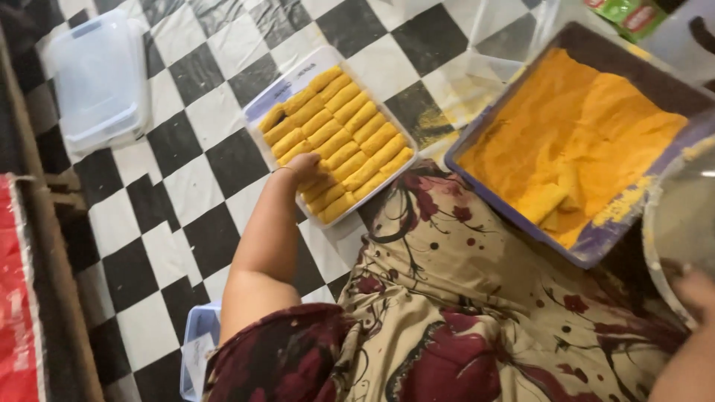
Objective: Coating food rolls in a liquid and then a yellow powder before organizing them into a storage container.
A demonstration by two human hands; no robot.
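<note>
Head view looks down on a checkered floor [179, 171] where a person sits in a patterned dress [462, 313]. The left hand [302, 167] reaches out to a white tray [298, 74] packed with rows of yellow rolls [339, 141]. Its fingers curl down at the near rows, touching the rolls; whether the grip has closed on one I cannot tell. The tray lies on the floor just ahead of the person's knee.

To the right, a large purple tray [596, 246] holds orange crumbs [566, 134], with one coated roll [540, 199] lying in them. The right hand [696, 294] shows only at the lower right edge, blurred, touching the rim of a round bowl [681, 216]; its grip cannot be made out.

A stack of clear lidded boxes [100, 78] sits well apart at the upper left. A small blue-rimmed box [195, 350] lies beside the left elbow.
</note>
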